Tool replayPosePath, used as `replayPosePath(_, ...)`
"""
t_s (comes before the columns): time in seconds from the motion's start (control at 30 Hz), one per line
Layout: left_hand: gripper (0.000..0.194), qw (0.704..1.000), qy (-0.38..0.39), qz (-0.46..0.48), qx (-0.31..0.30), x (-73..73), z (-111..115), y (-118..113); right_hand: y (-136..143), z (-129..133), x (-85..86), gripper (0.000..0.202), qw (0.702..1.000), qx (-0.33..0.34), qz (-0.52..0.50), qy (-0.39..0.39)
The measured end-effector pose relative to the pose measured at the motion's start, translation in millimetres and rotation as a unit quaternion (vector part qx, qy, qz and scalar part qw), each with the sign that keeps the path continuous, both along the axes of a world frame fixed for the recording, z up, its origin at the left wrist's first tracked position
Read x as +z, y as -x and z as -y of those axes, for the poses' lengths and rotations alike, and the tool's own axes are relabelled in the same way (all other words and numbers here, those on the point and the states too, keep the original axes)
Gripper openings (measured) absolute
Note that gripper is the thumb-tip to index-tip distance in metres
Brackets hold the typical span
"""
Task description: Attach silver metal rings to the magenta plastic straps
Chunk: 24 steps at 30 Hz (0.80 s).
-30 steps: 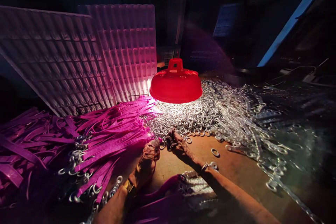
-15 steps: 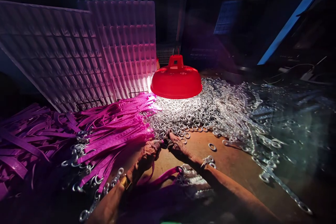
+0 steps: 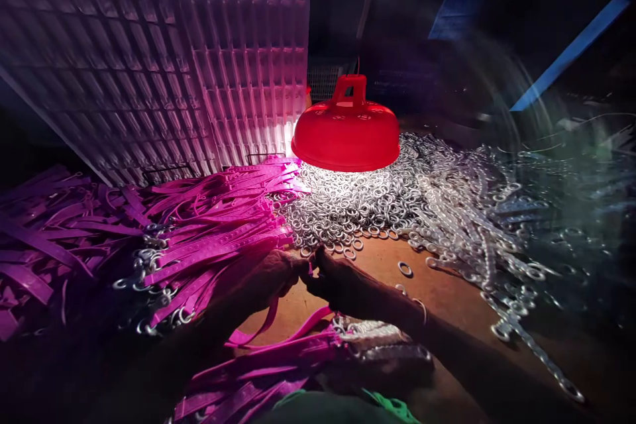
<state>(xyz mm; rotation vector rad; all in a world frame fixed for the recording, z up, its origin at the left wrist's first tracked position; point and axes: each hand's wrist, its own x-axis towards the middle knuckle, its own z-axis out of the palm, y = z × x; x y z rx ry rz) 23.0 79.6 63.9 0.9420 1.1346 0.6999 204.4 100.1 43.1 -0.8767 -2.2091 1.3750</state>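
My left hand [image 3: 279, 271] and my right hand [image 3: 328, 276] meet over the brown table [image 3: 377, 258], just in front of a heap of metal rings [image 3: 342, 209]. Between their closed fingers shows the end of a pink strap [image 3: 271, 319], which loops down below the left hand. Both hands are dark in shadow, so the exact grip is hard to see. Finished-looking pink straps [image 3: 263, 361] with silvery chains [image 3: 385, 338] lie nearer me, under my wrists. A metal ring hangs about my right wrist.
A red lamp [image 3: 346, 136] hangs low over the rings. Pink straps [image 3: 218, 218] are piled on the left, before upright ribbed panels [image 3: 248, 73]. Silvery chains [image 3: 462, 212] spread to the right. One loose ring [image 3: 405, 269] lies right of my hands.
The view has shifted, with the lamp and panels now larger and more straps visible near me. My hands have darkened into shadow and remain together at the strap end.
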Motion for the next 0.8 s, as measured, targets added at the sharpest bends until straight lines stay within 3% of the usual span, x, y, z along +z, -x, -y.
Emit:
replayPosePath(0.13, 0.034, 0.991, 0.035, -0.082, -0.096, 18.3, 21, 3, -23, 56, 1.8, 0.046, 0.995, -0.004, 0.030, -0.091)
replayPosePath(0.2, 0.041, 0.989, 0.021, -0.059, -0.135, 15.0, 39, 1, -33, 80, -2.2, 0.046, 0.990, -0.022, 0.048, -0.134)
replayPosePath(0.3, 0.049, 0.989, 0.012, 0.042, -0.138, -1.6, 69, -3, -38, 103, -7.9, 0.036, 0.990, -0.026, 0.070, -0.116)
replayPosePath(0.4, 0.043, 0.986, 0.000, 0.122, -0.112, -12.8, 95, -8, -30, 112, -8.7, 0.024, 0.996, -0.028, 0.067, -0.050)
replayPosePath(0.5, 0.036, 0.991, -0.022, 0.107, -0.076, -10.1, 110, -12, -20, 114, -5.0, 0.014, 0.998, -0.031, 0.030, 0.040)
replayPosePath(0.63, 0.045, 0.995, 0.001, 0.086, -0.047, -7.4, 114, -16, -14, 112, -1.4, 0.014, 0.994, 0.014, -0.004, 0.105)
replayPosePath(0.8, 0.050, 0.988, 0.060, 0.131, -0.053, -20.6, 109, -20, -11, 109, -2.4, 0.019, 0.991, 0.040, 0.058, 0.116)
